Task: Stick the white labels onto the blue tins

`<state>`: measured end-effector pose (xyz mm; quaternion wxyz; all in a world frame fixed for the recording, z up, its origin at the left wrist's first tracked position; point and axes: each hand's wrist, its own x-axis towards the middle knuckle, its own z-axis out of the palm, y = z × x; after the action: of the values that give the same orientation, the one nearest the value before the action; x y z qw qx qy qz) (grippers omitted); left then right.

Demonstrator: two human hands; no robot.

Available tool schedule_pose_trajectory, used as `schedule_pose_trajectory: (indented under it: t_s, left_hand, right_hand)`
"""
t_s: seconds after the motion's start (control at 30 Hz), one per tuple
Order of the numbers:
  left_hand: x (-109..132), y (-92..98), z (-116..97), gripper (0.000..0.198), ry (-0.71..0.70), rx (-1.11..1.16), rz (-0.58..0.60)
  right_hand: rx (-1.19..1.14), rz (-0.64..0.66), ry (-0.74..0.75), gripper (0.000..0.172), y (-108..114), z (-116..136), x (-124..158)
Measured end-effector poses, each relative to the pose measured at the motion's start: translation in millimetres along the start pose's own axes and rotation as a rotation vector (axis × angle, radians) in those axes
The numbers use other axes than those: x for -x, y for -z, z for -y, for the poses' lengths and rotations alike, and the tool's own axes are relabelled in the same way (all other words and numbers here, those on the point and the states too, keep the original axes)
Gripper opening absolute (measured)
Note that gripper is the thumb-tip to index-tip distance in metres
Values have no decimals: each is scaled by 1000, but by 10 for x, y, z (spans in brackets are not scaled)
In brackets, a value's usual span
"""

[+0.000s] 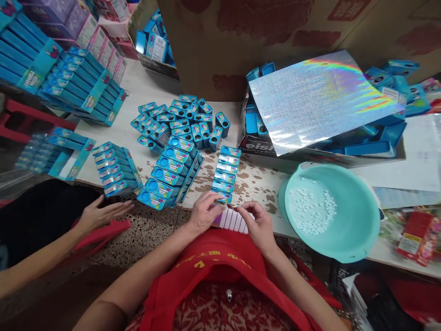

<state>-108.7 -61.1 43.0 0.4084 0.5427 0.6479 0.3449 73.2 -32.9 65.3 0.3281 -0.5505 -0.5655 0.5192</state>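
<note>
A sheet of white strips (235, 220), apparently labels, lies between my hands by the table's front edge. My left hand (204, 212) is closed at the sheet's left side, its fingertips close to the lowest blue container in a short row (225, 178). On the other side, my right hand (258, 224) pinches thumb and finger together over the sheet's upper right. What either pinch holds is too small to tell. Shiny clear film shows on some containers in the row. Left of it stands a larger row of blue containers (167, 171) with round recesses on top.
Loose blue containers (179, 117) cluster behind. A turquoise basin (358, 220) with small white pieces stands right, before a carton holding blue containers under a holographic sheet (324, 99). At left, another person's hand (99, 214) is beside a wrapped pack (115, 168); stacked display boxes (79, 87) rise behind.
</note>
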Motion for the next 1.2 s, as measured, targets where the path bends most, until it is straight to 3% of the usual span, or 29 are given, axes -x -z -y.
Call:
schedule_pose_trajectory:
  t_s: [0.07,0.13,0.27,0.4,0.57,0.7,0.87,0.97,1.07,1.2]
  left_hand:
    - [-99,-26,-87,40,36,172,119]
    - [-215,-55,-117,32,139,315,241]
    - [-450,-28,-110,28,250,368,247]
    - [-777,124,-159,24,172,156,152]
    - [-1369,274,-208,27,73,-311,-67]
    - [-1708,265,-172,28,45,-613,-95]
    - [-1818,178,-30,29,67,-674,-18]
    - [-1840,113,80,28,116,-578,-59]
    - [-1840,66,150,26,181,-483,-150]
    - [-1772,56,167,29,250,-470,-160]
  right_hand:
    - [-52,10,-3,19,-12,57,-83]
    - [-95,3,-7,20,-42,85,-173]
    - [-141,-88,-10,22,-151,47,-398]
    - [-156,-246,-12,22,-338,-61,-755]
    - [-19,-439,-33,20,-592,-136,-1398]
    - [-18,-542,-81,17,-721,-187,-1779]
    - [-6,-583,-130,11,-803,-318,-1929]
    - [-4,-601,-144,9,-835,-399,-1971]
    - [-1,-632,-168,23,-837,-475,-2012]
    - [-6,-596,-154,36,-784,-593,-2031]
